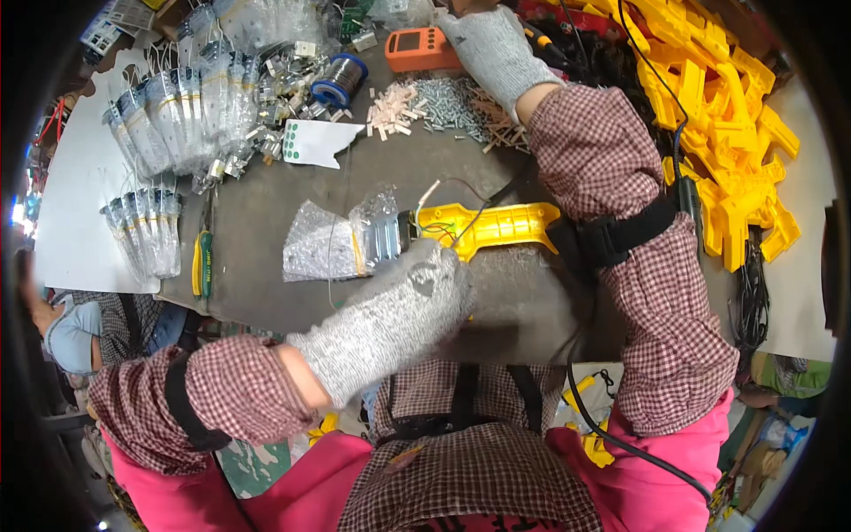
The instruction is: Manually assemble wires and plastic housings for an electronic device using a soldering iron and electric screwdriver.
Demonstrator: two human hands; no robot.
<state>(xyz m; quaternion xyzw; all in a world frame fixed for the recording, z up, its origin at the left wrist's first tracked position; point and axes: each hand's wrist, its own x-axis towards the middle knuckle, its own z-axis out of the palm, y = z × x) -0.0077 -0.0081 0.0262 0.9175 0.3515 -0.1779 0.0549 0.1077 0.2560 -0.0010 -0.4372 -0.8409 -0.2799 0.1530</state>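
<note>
My left hand [403,306], in a grey knit glove, rests on the near end of a yellow plastic housing [492,226] lying on the dark table [266,213], and seems to grip it. Thin wires loop out of the housing's left end. A small clear plastic bag [341,241] lies right beside it. My right hand [487,44], also gloved, stretches to the far edge of the table, past a pile of small silver screws [448,102]. Its fingers are cut off at the top of the view, so what it touches is hidden.
An orange meter [424,49] and a solder spool [339,82] stand at the back. Several bagged parts [182,115] cover the left, with a green-handled screwdriver [203,263] near them. A heap of yellow housings [718,115] fills the right. Black cables [752,301] hang off the right side.
</note>
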